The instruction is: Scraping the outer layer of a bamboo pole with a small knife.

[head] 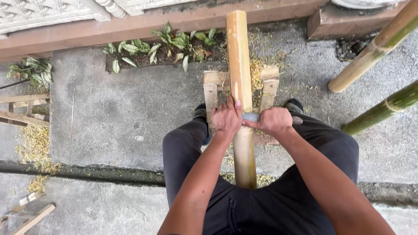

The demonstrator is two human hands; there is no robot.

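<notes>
Fingers [230,106] of left hand [226,118], right hand [273,121] clamp blade [251,116] across bamboo pole [238,65].

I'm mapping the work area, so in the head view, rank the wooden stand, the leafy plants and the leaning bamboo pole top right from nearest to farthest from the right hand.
From the right hand:
1. Wooden stand, just ahead.
2. Leaning bamboo pole, right.
3. Leafy plants, far ahead, left.

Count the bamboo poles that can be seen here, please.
3. One pole lies on the wooden stand under both hands; two more lean in at the right edge, a yellow pole above a green pole.
</notes>
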